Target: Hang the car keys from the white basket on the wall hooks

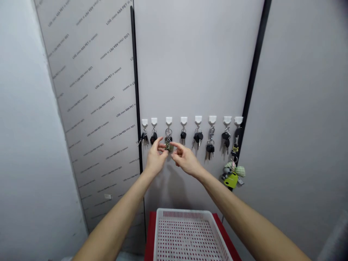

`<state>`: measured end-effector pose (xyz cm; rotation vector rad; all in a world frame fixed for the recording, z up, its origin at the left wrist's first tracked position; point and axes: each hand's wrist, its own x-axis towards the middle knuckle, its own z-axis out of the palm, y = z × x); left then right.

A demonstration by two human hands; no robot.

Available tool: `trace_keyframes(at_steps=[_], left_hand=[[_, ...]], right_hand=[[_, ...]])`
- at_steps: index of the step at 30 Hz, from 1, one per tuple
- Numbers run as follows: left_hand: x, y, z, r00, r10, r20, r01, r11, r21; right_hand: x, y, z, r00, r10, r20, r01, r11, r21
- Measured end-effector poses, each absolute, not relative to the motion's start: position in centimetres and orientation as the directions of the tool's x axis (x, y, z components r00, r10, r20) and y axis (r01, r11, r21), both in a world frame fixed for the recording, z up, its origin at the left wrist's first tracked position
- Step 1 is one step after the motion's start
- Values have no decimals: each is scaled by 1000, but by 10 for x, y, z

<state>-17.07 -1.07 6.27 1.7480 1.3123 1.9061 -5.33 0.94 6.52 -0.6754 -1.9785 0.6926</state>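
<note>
one key bunch (169, 140) hangs between left hand (156, 158) and right hand (187, 159), fingers loosely curved, grip unclear.

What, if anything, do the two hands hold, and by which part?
The left hand and right hand are at the lower part of the third key bunch from left, below its ring; whether they grip it cannot be told.
</note>
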Motion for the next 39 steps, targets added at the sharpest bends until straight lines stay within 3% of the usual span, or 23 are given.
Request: trace_keyframes(at_steps=[2, 4, 7, 13, 19, 24, 27, 29, 32, 37, 39], left_hand=[[-188, -3, 61, -365, 518, 774, 656, -447, 608], [-202, 4, 62, -410, 409, 815, 799, -270, 538], [-206, 14, 64, -458, 425, 781, 842, -73, 534], [-194, 32, 65, -403, 442, 801, 907, 81, 412], [-223, 14, 95, -253, 606, 754, 965, 102, 242], [-237, -3, 142, 44, 612, 790, 995, 45, -90], [-231, 0, 160, 234, 711, 663, 955, -41, -293], [-227, 6, 163, 273, 818, 506, 930, -89, -357], [-229, 15, 161, 257, 883, 393, 939, -132, -317], [-242, 22, 155, 103, 742, 662, 983, -179, 48], [-242, 23, 154, 48, 730, 682, 976, -179, 123]], right_hand=[[-60, 16, 67, -380, 715, 587, 307, 696, -649], [-66, 23, 72, -224, 718, 659, 449, 676, -584], [-76, 35, 80, -82, 728, 681, 623, 571, -535], [-97, 50, 81, -113, 794, 598, 791, 436, -429], [-82, 52, 91, -170, 737, 654, 710, 552, -437], [-84, 49, 127, -126, 664, 737, 685, 595, -419], [-97, 47, 149, -172, 613, 771, 680, 640, -358], [-102, 45, 155, -269, 594, 758, 665, 684, -301], [-97, 39, 144, -427, 577, 696, 616, 749, -244], [-64, 22, 79, -637, 609, 473, 526, 792, -311], [-52, 15, 45, -728, 604, 325, 507, 793, -338]])
